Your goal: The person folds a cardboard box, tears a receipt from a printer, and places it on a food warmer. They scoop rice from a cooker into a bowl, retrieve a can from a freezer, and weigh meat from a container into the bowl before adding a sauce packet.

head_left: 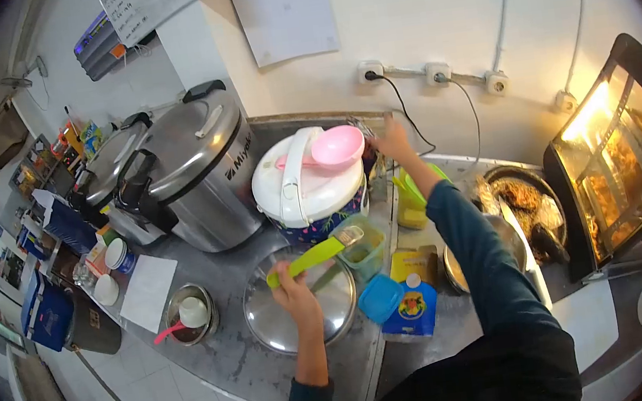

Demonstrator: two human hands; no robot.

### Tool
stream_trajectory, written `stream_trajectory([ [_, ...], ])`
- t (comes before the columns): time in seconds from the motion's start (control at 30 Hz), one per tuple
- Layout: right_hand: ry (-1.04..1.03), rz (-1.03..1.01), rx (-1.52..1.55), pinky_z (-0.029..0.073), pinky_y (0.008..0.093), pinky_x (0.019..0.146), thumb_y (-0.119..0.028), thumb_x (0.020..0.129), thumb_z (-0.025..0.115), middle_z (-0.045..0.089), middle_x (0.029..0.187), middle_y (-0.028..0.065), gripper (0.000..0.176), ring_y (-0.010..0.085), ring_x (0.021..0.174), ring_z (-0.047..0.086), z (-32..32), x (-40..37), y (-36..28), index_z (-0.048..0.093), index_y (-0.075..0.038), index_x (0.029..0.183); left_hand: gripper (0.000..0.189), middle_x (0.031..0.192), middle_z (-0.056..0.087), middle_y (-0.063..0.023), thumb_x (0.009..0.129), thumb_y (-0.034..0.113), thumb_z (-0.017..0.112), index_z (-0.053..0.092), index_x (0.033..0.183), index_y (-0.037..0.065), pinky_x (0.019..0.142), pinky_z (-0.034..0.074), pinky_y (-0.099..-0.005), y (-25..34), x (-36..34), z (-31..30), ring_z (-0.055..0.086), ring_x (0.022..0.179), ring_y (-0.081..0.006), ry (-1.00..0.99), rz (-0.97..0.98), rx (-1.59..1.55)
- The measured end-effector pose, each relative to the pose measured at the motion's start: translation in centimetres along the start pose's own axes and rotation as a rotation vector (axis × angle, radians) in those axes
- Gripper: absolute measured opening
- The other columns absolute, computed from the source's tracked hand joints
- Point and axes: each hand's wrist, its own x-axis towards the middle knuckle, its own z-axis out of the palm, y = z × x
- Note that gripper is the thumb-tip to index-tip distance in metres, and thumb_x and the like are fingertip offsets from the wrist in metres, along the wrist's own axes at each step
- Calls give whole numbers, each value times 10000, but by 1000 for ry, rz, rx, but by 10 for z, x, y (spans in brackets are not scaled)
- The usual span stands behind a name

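My left hand [299, 299] is closed round the green handle of a utensil [316, 256], held above a round steel lid [271, 312]. The utensil's metal end is over a clear green plastic container [366, 255]. My right hand [392, 140] reaches to the back, beside a white rice cooker [267, 183] with a pink ladle [337, 147] on its lid. Whether its fingers hold anything near the dark items there is too small to tell. A blue lid [382, 297] and a blue and yellow packet [413, 309] lie in front of the container.
Large steel cookers [211, 190] stand to the left, a steel bowl [192, 336] with a white cup before them. At right are a pan of food [524, 191] and a lit glass display case [612, 157]. Cables hang from wall sockets [437, 72].
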Motion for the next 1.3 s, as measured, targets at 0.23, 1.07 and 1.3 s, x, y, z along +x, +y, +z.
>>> stream_trajectory([
  [0.23, -44, 296, 164, 410, 395, 567, -179, 717, 555, 542, 655, 212, 187, 351, 627, 538, -35, 40, 1, 587, 4, 695, 258, 949, 531, -106, 872, 336, 404, 387, 922, 83, 735, 402, -262, 42, -9, -3, 493, 884, -156, -37, -247, -341],
  [1.07, 637, 426, -92, 285, 216, 505, -212, 870, 398, 419, 643, 18, 274, 91, 561, 361, -684, -320, -136, 438, -21, 678, 218, 731, 567, -35, 727, 191, 632, 568, 848, 22, 488, 372, -207, 116, -418, 145, 439, 527, -80, -2316, -50, 110],
  [1.3, 1018, 437, -224, 267, 215, 490, -215, 883, 364, 390, 604, 25, 293, 85, 546, 330, -824, -436, -102, 419, -27, 665, 208, 602, 537, -22, 749, 168, 604, 557, 903, 36, 438, 374, -189, 132, -666, 157, 501, 490, -69, -2935, -190, -116],
])
